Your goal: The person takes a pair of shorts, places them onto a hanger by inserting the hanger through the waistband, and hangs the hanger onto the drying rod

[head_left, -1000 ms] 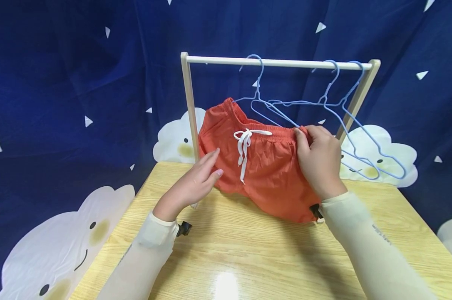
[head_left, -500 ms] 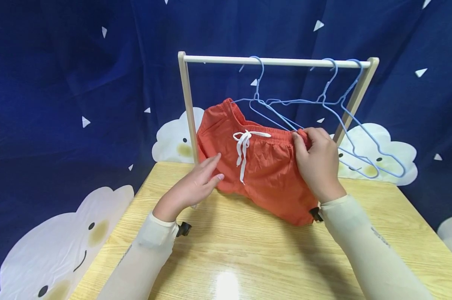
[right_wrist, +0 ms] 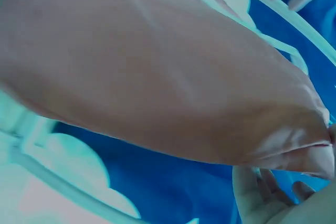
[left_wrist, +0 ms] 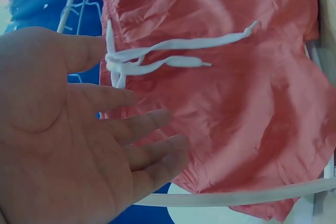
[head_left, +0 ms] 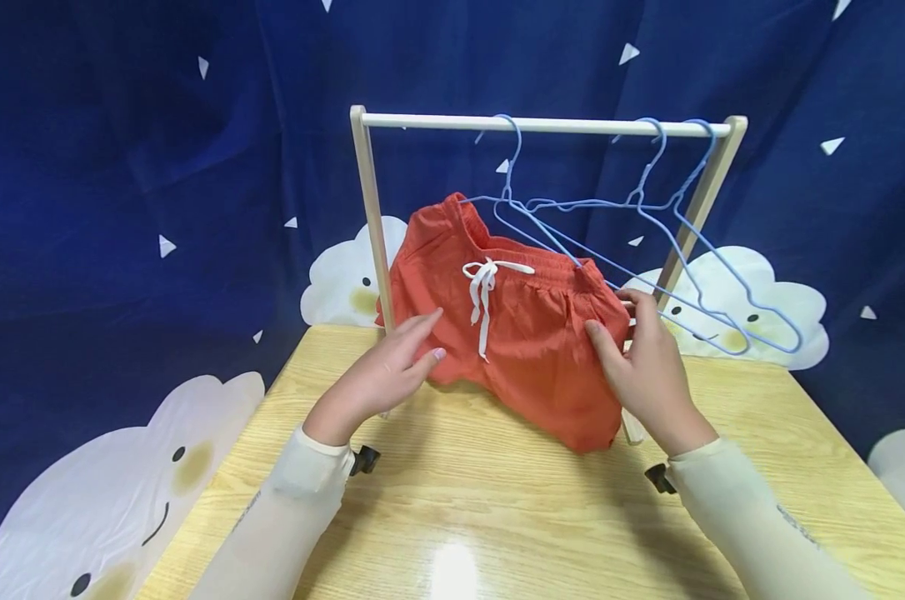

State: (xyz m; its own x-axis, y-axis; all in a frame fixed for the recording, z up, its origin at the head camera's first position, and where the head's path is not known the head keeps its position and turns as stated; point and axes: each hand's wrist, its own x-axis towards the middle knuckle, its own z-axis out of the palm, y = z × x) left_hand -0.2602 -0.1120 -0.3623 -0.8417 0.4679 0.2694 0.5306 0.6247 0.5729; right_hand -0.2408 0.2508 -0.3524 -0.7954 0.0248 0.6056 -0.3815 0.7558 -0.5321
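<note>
Red shorts (head_left: 527, 333) with a white drawstring (head_left: 482, 287) hang slanted from a blue clothes hanger (head_left: 509, 179), their left waistband corner higher than the right. The hanger's lower right part is partly hidden by the waistband. My left hand (head_left: 381, 371) is held in front of the left leg, fingers extended and holding nothing. In the left wrist view its palm shows beside the drawstring bow. My right hand (head_left: 651, 367) is at the shorts' right side, thumb against the front, fingers apart at the edge. The right wrist view shows mostly red cloth, with those fingers (right_wrist: 252, 192) below it.
A small wooden rack (head_left: 368, 208) with a white rail (head_left: 572, 126) stands on the wooden table (head_left: 452, 500). Two more blue hangers (head_left: 685, 208) hang at the rail's right end, close to my right hand. A dark blue curtain (head_left: 160, 125) with clouds and triangles is behind.
My right hand has let go of the waistband's right corner and moved down and slightly right along the side. The waistband now shows uncovered there. My left hand has hardly moved.
</note>
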